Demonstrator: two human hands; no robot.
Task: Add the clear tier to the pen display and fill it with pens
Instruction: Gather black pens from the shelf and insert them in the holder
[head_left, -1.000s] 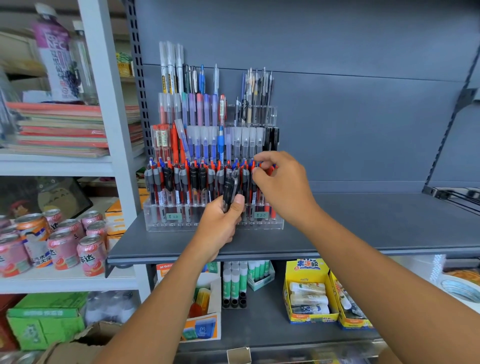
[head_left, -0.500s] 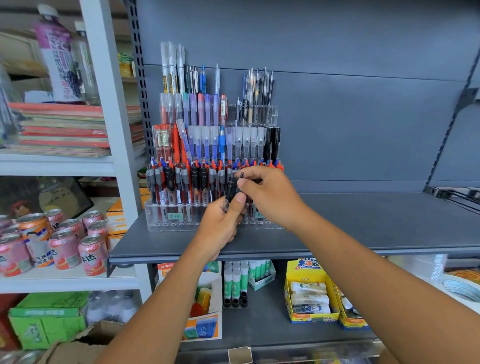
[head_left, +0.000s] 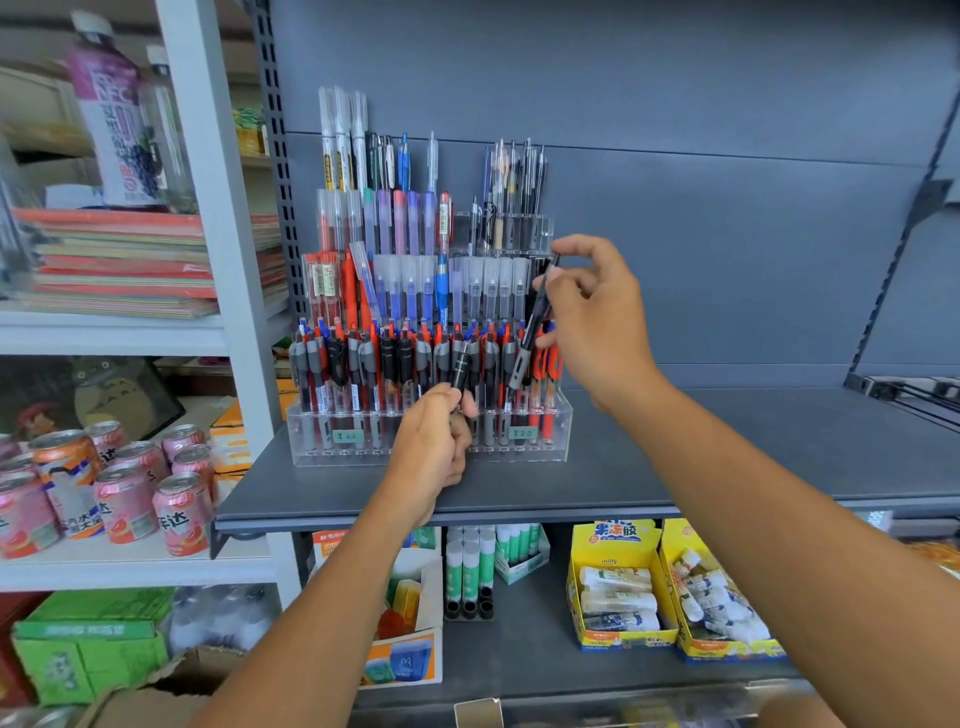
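Right hand (head_left: 597, 317) is pinching one black pen (head_left: 535, 322) tilted above the front clear tier's (head_left: 431, 447) right end, left hand (head_left: 436, 447) is clamping spare pens (head_left: 461, 366); suggest uprighting the pen before seating.

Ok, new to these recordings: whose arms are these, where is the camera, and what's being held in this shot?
There is no machine here. The camera is worn on the person's head, looking forward and down at two bare hands. On the grey shelf stands a clear tiered pen display, full of pens. The right hand pinches one dark pen, tilted, at the display's right end. The left hand grips a small bunch of dark pens in front of the bottom row. Soda cans sit on the neighbouring shelf.
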